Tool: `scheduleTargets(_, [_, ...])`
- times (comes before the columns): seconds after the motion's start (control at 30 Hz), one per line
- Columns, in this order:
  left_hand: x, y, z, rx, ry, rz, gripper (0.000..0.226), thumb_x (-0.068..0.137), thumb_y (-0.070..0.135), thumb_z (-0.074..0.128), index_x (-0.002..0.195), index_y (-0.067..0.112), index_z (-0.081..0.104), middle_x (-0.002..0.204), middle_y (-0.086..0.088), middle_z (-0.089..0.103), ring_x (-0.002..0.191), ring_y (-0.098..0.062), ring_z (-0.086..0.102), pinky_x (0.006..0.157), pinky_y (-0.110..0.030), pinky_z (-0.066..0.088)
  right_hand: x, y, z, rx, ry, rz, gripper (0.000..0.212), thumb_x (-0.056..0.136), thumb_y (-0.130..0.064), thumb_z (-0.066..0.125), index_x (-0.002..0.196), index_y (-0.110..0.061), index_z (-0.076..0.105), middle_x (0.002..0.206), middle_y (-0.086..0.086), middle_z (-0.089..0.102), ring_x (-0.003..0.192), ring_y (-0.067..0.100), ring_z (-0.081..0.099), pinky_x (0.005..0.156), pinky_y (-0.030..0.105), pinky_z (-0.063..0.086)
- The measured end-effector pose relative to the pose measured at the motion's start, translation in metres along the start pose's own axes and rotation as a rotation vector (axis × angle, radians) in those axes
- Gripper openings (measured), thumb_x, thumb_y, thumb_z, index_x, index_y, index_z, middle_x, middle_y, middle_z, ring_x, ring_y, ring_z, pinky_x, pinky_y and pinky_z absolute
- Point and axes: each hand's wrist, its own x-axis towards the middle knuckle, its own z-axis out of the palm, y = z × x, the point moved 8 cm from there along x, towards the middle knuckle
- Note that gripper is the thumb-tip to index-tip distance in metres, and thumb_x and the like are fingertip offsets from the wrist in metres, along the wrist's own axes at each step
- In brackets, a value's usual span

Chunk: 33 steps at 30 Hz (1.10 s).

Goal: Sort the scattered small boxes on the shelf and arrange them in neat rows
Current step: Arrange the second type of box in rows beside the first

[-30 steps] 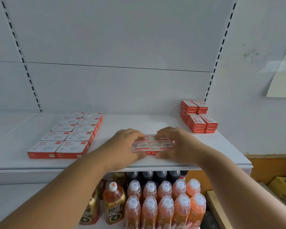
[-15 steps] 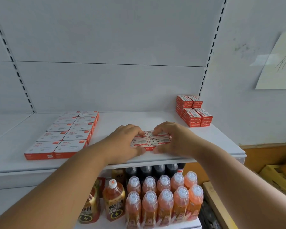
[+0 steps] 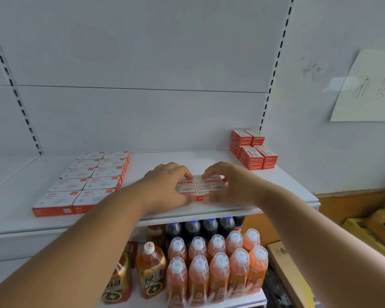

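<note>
A tight block of small red-and-white boxes [image 3: 202, 187] lies near the front edge of the white shelf [image 3: 276, 185]. My left hand [image 3: 165, 187] curls round its left side and my right hand [image 3: 227, 185] round its right side, fingertips on the far boxes and thumbs at the front. Two neat rows of flat white boxes with red edges [image 3: 87, 183] sit on the shelf's left. A stack of small red boxes [image 3: 252, 152] stands at the back right corner.
Below the shelf stand orange drink bottles [image 3: 218, 267], dark cola bottles [image 3: 205, 227] and yellow-labelled tea bottles [image 3: 150, 270]. Cardboard boxes [image 3: 369, 232] lie on the floor at right. A paper note [image 3: 369, 90] hangs on the right wall.
Both hands stay clamped on the block of small boxes, which keeps its place on the shelf. Only the camera has shifted slightly.
</note>
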Motion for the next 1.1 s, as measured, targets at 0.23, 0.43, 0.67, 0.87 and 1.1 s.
scheduleTargets(0.23, [0.019,0.03,-0.004,-0.021,0.031,0.021,0.05,0.088,0.05,0.062,0.134,0.039,0.045,0.143,0.015,0.042,0.131,-0.01,0.038,0.109,-0.035,0.035,-0.008,0.037,-0.044,0.044,0.193,0.031,0.03,0.087,-0.04,0.069,0.114,-0.029,0.065,0.105,-0.017,0.057,0.097,0.005,0.057,0.085,0.025,0.047])
scheduleTargets(0.43, [0.061,0.081,-0.007,-0.052,0.153,-0.027,0.039,0.091,0.047,0.057,0.126,0.032,0.054,0.133,0.01,0.054,0.119,-0.014,0.051,0.1,-0.034,0.043,-0.001,0.104,-0.093,0.029,0.49,0.124,0.01,0.086,-0.02,0.069,0.096,-0.018,0.071,0.099,-0.002,0.063,0.084,0.017,0.058,0.072,0.024,0.037])
scheduleTargets(0.67, [0.136,0.127,0.004,-0.019,0.251,-0.308,0.044,0.098,0.045,0.046,0.121,0.011,0.061,0.119,-0.011,0.066,0.106,-0.03,0.062,0.087,-0.038,0.048,0.019,0.165,-0.091,-0.003,0.249,0.33,0.042,0.092,-0.05,0.055,0.124,-0.023,0.053,0.118,0.008,0.055,0.088,0.026,0.06,0.07,0.029,0.045])
scheduleTargets(0.87, [0.162,0.123,0.029,0.033,0.095,-0.534,0.033,0.096,0.041,0.051,0.099,0.012,0.066,0.078,-0.005,0.059,0.094,-0.028,0.064,0.07,-0.029,0.044,0.019,0.191,-0.09,0.349,0.237,0.327,0.038,0.092,-0.031,0.058,0.127,-0.02,0.049,0.101,0.001,0.061,0.081,0.023,0.063,0.06,0.03,0.048])
scheduleTargets(1.1, [0.151,0.111,0.025,-0.258,0.268,-0.637,0.049,0.086,0.054,0.061,0.097,0.006,0.068,0.079,-0.015,0.07,0.073,-0.026,0.067,0.066,-0.031,0.047,0.017,0.197,-0.101,0.655,0.335,0.269,0.014,0.094,-0.012,0.049,0.095,-0.012,0.063,0.081,-0.001,0.066,0.065,0.012,0.06,0.054,0.026,0.047])
